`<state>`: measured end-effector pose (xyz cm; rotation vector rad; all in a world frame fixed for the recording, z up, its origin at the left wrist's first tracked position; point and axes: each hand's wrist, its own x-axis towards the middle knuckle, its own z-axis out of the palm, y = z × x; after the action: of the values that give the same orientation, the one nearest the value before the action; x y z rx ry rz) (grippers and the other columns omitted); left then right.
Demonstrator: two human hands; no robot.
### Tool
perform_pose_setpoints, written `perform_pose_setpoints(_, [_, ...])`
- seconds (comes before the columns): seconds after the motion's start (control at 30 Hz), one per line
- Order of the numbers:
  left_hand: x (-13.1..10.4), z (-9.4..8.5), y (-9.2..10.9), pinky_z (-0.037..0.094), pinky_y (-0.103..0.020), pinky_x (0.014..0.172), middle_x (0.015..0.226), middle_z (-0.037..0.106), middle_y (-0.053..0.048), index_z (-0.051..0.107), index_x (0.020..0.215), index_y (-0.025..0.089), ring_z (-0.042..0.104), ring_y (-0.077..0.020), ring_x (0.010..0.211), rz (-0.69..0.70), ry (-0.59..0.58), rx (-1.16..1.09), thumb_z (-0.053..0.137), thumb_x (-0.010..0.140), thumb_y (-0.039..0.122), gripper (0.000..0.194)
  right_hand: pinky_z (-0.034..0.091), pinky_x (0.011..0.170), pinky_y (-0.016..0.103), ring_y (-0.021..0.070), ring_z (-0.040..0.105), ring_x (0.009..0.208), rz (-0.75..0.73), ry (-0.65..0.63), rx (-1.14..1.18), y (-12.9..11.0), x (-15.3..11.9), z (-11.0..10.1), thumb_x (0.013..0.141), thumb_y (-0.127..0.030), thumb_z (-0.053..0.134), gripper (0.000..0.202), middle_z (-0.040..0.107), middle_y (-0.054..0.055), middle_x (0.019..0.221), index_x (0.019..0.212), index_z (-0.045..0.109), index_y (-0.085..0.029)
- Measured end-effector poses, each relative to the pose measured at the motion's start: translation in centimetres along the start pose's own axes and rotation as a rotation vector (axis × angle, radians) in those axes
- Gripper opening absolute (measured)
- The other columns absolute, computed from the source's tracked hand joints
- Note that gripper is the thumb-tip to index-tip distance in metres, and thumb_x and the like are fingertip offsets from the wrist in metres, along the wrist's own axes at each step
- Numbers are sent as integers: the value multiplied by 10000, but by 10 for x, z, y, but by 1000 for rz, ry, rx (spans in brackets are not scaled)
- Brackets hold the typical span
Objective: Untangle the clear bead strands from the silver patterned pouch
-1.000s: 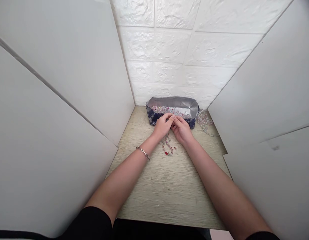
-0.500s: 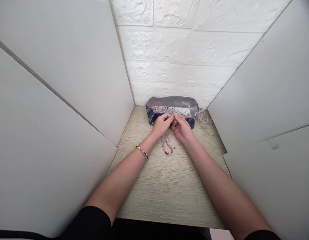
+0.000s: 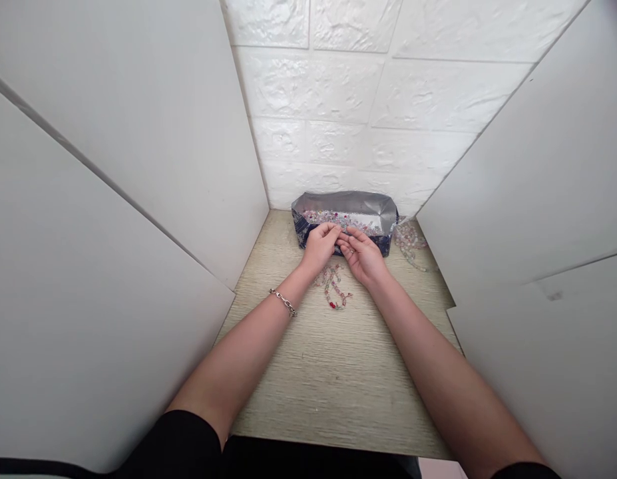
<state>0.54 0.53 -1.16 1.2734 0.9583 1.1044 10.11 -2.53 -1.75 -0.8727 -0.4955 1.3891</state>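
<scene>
Nearest, a chain bracelet (image 3: 284,303) circles the left wrist. Further in, a bead strand (image 3: 333,287) lies on the desk (image 3: 333,372) under both hands. The left hand (image 3: 318,247) and right hand (image 3: 363,256) meet fingertip to fingertip, seemingly pinching something tiny, close to the bead-filled foil bag (image 3: 345,219) at the far edge, handy for picking. No writing is legible.

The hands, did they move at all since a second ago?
Only a little. The right hand opened out, palm turned more upward, fingers spread, where before it was curled against the left hand. Both fingertips meet at the front of the bead-filled bag, pinching something too small to tell. The beaded strand on the table, the bag and the beads to its right stayed put.
</scene>
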Motion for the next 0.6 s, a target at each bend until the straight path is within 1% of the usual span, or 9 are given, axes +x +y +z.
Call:
perform_pose_setpoints(0.07, [1,0,-1,268,-176,417,442,386,58,497,665,152,331,-33,417,0,12,17,474,695,325,177,360,359,144,54,488,434,6,-13,-27,-1,-1,0,668,-184,571,124,557,-29,550,781,521,-184])
perform_pose_setpoints(0.13, [1,0,-1,252,-182,411,433,370,63,501,667,156,320,-34,413,0,9,22,481,693,332,179,252,289,141,36,366,323,13,-42,-40,-2,-2,1,672,-281,592,171,434,-76,422,796,523,-186])
perform_pose_setpoints(0.2, [0,1,-1,234,-188,402,424,347,68,495,663,160,299,-32,398,-2,-3,13,482,695,342,185,175,272,145,27,271,282,16,-64,-36,-3,-3,2,664,-351,600,224,311,-103,370,793,524,-185])
perform_pose_setpoints(0.27, [0,1,-1,220,-192,394,413,324,71,485,650,162,282,-29,383,-7,-14,1,484,696,340,183,149,275,150,24,229,278,16,-58,-23,-4,-3,3,663,-393,593,250,246,-109,370,773,522,-181])
perform_pose_setpoints(0.37, [0,1,1,200,-196,380,395,293,77,467,636,166,268,-26,358,-37,-10,-31,487,699,335,181,148,285,160,23,218,291,24,-42,-4,-5,-3,4,667,-437,570,268,219,-101,394,708,505,-180])
perform_pose_setpoints(0.47, [-1,0,3,168,-203,371,390,273,82,455,640,173,244,-23,333,-72,3,-66,489,701,355,195,158,296,167,28,221,312,52,-61,-2,-6,-3,3,667,-404,572,238,220,-92,415,674,493,-179])
perform_pose_setpoints(0.57, [-1,0,2,170,-210,380,389,273,81,458,639,174,241,-28,330,-76,2,-71,489,703,356,195,186,308,173,38,240,333,84,-82,13,-8,-3,2,676,-283,533,125,244,-82,434,735,526,-173])
perform_pose_setpoints(0.6, [-1,0,2,176,-212,384,388,274,80,459,640,175,245,-30,331,-77,4,-71,488,704,353,191,203,313,176,43,254,343,95,-92,22,-8,-2,2,672,-244,506,120,258,-78,441,763,537,-171])
